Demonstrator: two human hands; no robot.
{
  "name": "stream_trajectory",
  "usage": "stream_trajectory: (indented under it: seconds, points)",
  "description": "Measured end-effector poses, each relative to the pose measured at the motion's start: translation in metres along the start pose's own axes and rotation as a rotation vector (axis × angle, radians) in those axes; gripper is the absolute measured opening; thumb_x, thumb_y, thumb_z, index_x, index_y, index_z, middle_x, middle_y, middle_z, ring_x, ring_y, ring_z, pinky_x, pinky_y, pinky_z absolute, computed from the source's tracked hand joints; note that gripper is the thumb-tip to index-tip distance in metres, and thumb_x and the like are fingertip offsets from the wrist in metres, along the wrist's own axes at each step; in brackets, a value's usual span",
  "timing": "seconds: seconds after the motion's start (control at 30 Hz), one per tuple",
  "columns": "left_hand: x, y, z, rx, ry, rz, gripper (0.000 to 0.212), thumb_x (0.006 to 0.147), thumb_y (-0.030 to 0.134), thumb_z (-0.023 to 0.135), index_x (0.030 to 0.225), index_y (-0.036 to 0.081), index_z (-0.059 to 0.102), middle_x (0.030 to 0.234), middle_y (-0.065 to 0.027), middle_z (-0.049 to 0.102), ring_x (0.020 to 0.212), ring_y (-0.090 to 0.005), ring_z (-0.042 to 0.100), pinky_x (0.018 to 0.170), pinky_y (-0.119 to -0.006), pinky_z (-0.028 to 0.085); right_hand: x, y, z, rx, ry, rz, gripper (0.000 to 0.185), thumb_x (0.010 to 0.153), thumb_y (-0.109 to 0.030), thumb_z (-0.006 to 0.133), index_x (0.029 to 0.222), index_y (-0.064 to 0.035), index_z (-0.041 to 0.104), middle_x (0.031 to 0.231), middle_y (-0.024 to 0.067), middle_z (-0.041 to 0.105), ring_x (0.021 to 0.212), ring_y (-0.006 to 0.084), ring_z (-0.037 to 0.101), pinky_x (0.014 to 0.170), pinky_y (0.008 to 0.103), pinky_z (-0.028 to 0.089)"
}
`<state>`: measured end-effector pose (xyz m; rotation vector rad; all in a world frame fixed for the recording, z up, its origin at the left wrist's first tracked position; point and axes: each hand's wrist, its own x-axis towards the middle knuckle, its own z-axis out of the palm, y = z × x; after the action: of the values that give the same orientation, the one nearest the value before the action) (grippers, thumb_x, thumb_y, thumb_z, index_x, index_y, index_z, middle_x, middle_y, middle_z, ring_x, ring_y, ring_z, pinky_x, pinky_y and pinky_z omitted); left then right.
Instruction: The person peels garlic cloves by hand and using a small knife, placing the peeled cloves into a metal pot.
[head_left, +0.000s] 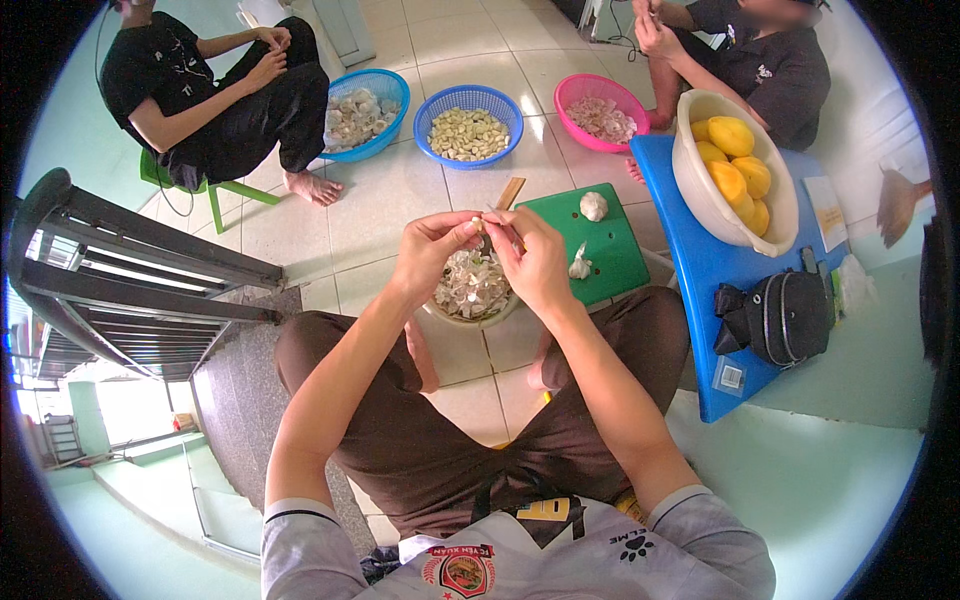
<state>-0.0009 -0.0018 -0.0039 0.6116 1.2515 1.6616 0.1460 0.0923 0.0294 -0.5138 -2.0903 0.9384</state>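
Observation:
Above a bowl (484, 323) on the floor between my feet, both hands meet at the fingertips. My left hand (433, 244) pinches a small pale garlic clove (477, 223). In my right hand (534, 255) is a small knife, its short blade (492, 209) close to the clove; the fingers hide most of its handle. Papery garlic skins (472, 283) heap up inside the bowl. To the right of my right hand, a whole garlic bulb (593, 207) and a partly broken-up bulb (579, 264) rest on a low green plastic stool (619, 262).
Ahead stand a blue basket (427, 101) of peeled cloves, a light-blue basket (405, 112) and a pink basket (564, 124). Two people sit beyond. A blue table (686, 360) at right bears a mango basin (684, 169) and black bag (791, 319). Metal railing (150, 217) borders stairs at left.

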Motion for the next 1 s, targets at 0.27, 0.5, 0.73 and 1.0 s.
stream_trajectory:
  seconds: [0.27, 0.5, 0.73, 1.0]
  points:
    - [-0.003, -0.001, 0.004, 0.001, -0.047, 0.006, 0.019, 0.095, 0.009, 0.060, 0.108, -0.003, 0.067, 0.102, -0.0077, 0.068, 0.089, -0.0136, 0.063, 0.084, -0.030, 0.053, -0.004, 0.004, 0.002, -0.187, 0.004, -0.077, 0.020, 0.078, -0.006, 0.068, 0.096, -0.0069, 0.059, 0.082, 0.0102, 0.061, 0.070, 0.0330, 0.064, 0.057, 0.0404, 0.052]
    - [-0.001, -0.002, 0.003, -0.132, -0.105, -0.004, 0.025, 0.090, 0.012, 0.068, 0.111, -0.003, 0.066, 0.100, -0.0105, 0.070, 0.086, -0.0149, 0.066, 0.081, -0.029, 0.054, -0.005, 0.008, 0.005, -0.139, 0.047, -0.087, 0.023, 0.077, -0.003, 0.067, 0.097, -0.0055, 0.056, 0.082, 0.0105, 0.061, 0.069, 0.0318, 0.065, 0.057, 0.0396, 0.052]
    - [-0.001, -0.001, 0.004, -0.054, -0.115, 0.035, 0.024, 0.091, 0.011, 0.067, 0.111, -0.003, 0.066, 0.100, -0.0098, 0.070, 0.087, -0.0143, 0.066, 0.083, -0.029, 0.054, -0.005, 0.006, 0.007, -0.067, 0.048, -0.008, 0.016, 0.084, -0.006, 0.066, 0.096, -0.0037, 0.056, 0.084, 0.0134, 0.063, 0.068, 0.0322, 0.065, 0.057, 0.0389, 0.051]
    - [-0.002, 0.003, 0.007, 0.037, -0.095, 0.113, 0.023, 0.091, 0.010, 0.066, 0.110, -0.003, 0.065, 0.103, -0.0106, 0.069, 0.091, -0.0153, 0.066, 0.086, -0.029, 0.054, -0.002, 0.008, 0.003, -0.022, 0.074, 0.063, 0.012, 0.088, -0.011, 0.065, 0.096, -0.0032, 0.059, 0.082, 0.0136, 0.063, 0.066, 0.0305, 0.063, 0.056, 0.0369, 0.048]
